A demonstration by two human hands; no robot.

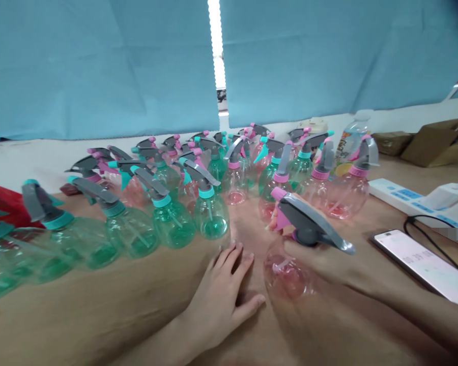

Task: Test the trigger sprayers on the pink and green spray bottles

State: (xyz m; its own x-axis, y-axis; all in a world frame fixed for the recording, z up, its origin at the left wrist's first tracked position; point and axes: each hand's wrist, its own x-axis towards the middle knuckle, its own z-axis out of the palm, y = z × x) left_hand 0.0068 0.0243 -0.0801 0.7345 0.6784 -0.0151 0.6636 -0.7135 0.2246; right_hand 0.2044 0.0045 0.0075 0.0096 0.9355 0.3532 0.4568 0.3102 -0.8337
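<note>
My left hand [223, 290] lies palm down on the brown table with its fingers apart, holding nothing. Just right of it, my right hand [316, 262] is closed round the neck of a clear pink spray bottle [288, 277] with a grey and pink trigger head. That bottle tilts slightly, and its head partly hides my fingers. The nearest green spray bottle [211, 218] stands beyond my left fingertips. Behind the held bottle stand more pink ones, among them a pink spray bottle [347, 190] at the right.
Several green spray bottles, such as one green bottle [173, 226], line the left side. A phone [423, 262] showing a timer lies at the right near a white power strip [408, 201]. Farther back are a labelled drink bottle [353, 137] and a cardboard box [435, 142].
</note>
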